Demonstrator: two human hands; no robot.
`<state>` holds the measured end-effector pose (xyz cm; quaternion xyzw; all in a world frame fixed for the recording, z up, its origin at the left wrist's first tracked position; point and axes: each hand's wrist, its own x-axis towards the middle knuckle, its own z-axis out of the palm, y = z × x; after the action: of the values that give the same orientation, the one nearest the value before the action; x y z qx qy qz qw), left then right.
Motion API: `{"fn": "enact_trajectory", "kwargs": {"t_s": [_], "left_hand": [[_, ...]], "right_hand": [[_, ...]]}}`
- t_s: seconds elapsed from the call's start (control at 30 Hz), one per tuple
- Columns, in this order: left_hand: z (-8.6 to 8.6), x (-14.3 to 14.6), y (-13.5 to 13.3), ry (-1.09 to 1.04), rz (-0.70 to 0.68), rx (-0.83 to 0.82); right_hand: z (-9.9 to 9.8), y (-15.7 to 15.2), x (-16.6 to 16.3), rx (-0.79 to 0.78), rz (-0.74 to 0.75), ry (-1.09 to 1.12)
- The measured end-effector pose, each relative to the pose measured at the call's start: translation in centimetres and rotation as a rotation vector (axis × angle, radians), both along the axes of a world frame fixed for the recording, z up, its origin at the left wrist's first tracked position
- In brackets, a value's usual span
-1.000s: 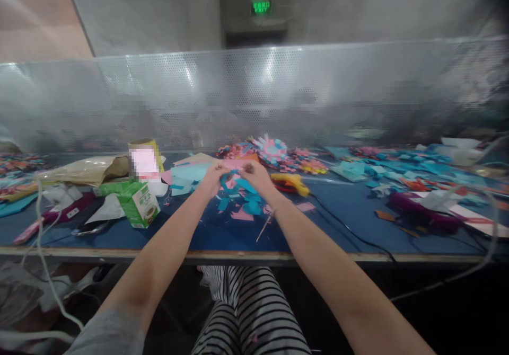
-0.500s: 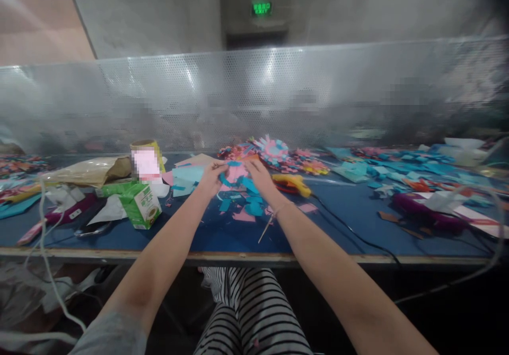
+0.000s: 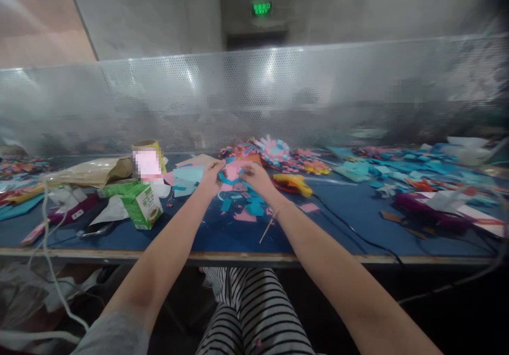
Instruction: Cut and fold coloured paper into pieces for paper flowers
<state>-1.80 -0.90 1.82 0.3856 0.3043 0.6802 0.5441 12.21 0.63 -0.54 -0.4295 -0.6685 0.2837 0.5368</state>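
Holding pink-and-blue paper piece between left hand, right hand

carton left of paper scraps, glue gun right

A long table with a dark blue top and a pale front edge runs across the middle of the frame from side to side. Behind it, a perforated metal screen spans the full width, shiny with blurred glare patches. Above the screen stands a grey concrete wall; in the upper left corner a tan slanted surface meets it. At top centre a green exit sign glows over a dark doorway. Below the table edge all is dim.
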Motion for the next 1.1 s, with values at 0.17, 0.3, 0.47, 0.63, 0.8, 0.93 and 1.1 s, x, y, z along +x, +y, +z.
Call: {"fn": "enact_trajectory", "kwargs": {"t_s": [0.17, 0.3, 0.47, 0.63, 0.8, 0.93, 1.1], "left_hand": [[-0.35, -0.18, -0.04, 0.076, -0.011, 0.036], [-0.43, -0.16, 0.18, 0.055, -0.013, 0.032], [-0.34, -0.11, 0.35, 0.044, -0.002, 0.018], [-0.48, -0.22, 0.42, 0.067, 0.007, 0.002], [-0.5, -0.18, 0.42, 0.07, 0.008, -0.021], [-0.39, -0.06, 0.16, 0.083, -0.013, -0.014], [-0.19, 0.21, -0.28, 0.09, -0.042, -0.036]], "right_hand": [[0.41, -0.35, 0.19, 0.092, -0.014, 0.007], [0.12, -0.19, 0.25, 0.132, 0.003, 0.007], [0.03, -0.1, 0.27, 0.151, -0.007, -0.009], [0.2, -0.19, 0.26, 0.145, 0.018, -0.002], [0.42, -0.4, 0.32, 0.121, 0.0, -0.01], [0.56, -0.56, 0.44, 0.111, -0.001, -0.007], [0.86, -0.87, 0.35, 0.117, 0.03, 0.006]]}}
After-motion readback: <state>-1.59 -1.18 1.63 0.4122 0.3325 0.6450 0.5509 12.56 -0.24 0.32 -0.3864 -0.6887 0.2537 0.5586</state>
